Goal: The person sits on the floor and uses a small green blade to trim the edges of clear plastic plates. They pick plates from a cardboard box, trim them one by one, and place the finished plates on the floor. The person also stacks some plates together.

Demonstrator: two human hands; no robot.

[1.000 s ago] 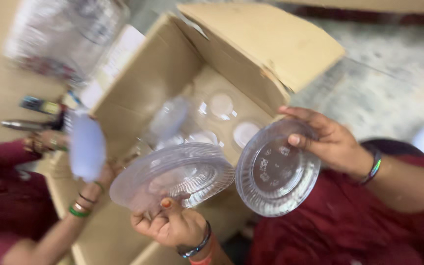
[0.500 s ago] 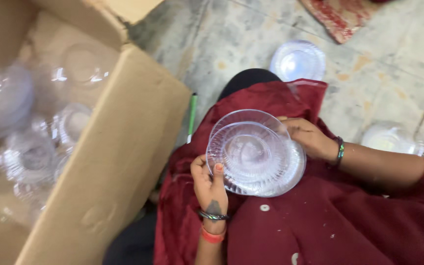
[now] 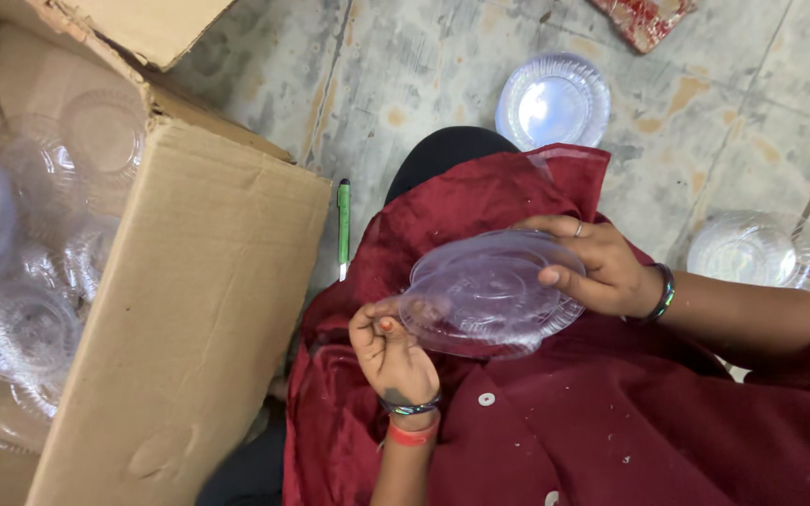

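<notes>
I hold a clear plastic bowl with its lid (image 3: 489,292) over my lap, the round face tilted up toward me, with no long axis to speak of. My right hand (image 3: 602,267) clamps the far rim, thumb on top. My left hand (image 3: 388,349) pinches the near edge. A cardboard box (image 3: 189,309) of clear bowls sits on my left, with a green pen (image 3: 343,225) beside it.

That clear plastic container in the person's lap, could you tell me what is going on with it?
A seated person holds a clear round plastic container over their lap, the left hand gripping its lower edge and the right hand laid over the top. An open cardboard box of similar containers stands beside them.
</notes>
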